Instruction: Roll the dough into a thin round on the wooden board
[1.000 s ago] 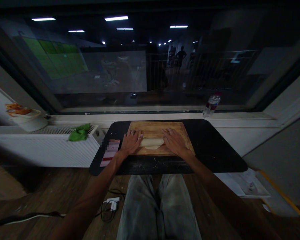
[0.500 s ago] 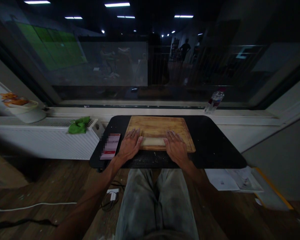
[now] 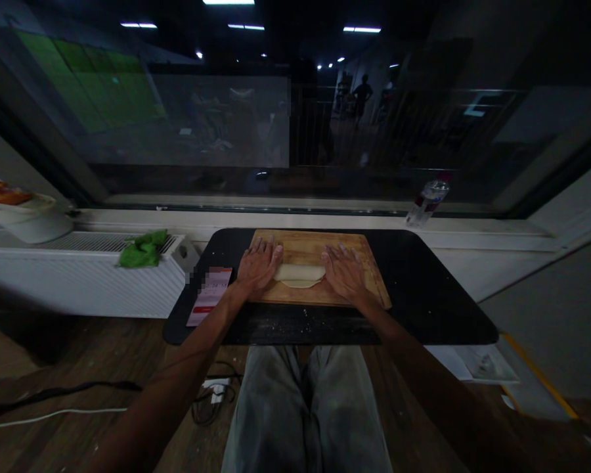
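A pale roll of dough (image 3: 299, 271) lies crosswise on a wooden cutting board (image 3: 315, 240). A thin rounded flap of flat dough shows along its near side. My left hand (image 3: 259, 264) lies palm down over the left end, fingers stretched forward and thumb towards the middle. Over the right end rests my right hand (image 3: 343, 266), likewise flat with its fingers extended. Both hands hide the ends, so I cannot tell whether a pin is inside the roll. Whitish flour marks the fingertips.
The board sits on a small black table (image 3: 423, 289) with crumbs near its front edge. A phone (image 3: 209, 295) lies at the left. On the sill stands a plastic bottle (image 3: 427, 202); a green cloth (image 3: 144, 248) hangs on the radiator (image 3: 128, 282). Cables (image 3: 215, 391) lie on the floor.
Both hands have moved slightly forward on the board. The flat flap of dough now shows at the near side of the roll, where only a smooth cylinder showed before. The view has shifted slightly.
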`<state>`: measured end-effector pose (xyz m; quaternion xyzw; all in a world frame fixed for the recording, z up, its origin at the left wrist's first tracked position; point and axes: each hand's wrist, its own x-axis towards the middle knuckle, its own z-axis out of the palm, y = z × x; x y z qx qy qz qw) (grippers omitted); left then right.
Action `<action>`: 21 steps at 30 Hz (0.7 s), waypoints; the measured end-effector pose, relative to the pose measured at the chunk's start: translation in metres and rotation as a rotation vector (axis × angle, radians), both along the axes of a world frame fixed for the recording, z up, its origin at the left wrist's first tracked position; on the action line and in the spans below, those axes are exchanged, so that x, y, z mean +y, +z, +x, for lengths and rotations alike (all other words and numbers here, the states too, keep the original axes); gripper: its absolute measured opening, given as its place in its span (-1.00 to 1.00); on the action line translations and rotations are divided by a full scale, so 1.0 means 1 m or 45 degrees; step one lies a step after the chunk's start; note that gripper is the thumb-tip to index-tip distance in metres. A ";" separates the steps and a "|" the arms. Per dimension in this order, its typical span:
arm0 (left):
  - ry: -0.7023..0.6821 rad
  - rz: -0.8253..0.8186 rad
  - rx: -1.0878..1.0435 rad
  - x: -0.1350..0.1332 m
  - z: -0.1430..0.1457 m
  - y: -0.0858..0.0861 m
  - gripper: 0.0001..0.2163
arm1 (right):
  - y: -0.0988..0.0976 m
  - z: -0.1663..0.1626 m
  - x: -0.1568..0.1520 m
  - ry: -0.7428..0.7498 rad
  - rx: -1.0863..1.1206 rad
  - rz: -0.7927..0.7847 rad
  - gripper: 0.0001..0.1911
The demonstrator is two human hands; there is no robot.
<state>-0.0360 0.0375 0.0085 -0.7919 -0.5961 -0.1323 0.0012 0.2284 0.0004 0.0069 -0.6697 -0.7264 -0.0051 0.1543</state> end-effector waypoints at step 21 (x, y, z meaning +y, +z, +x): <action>-0.098 0.270 -0.020 -0.042 -0.008 -0.020 -0.40 | -0.017 0.002 -0.028 0.166 -0.014 0.205 -0.32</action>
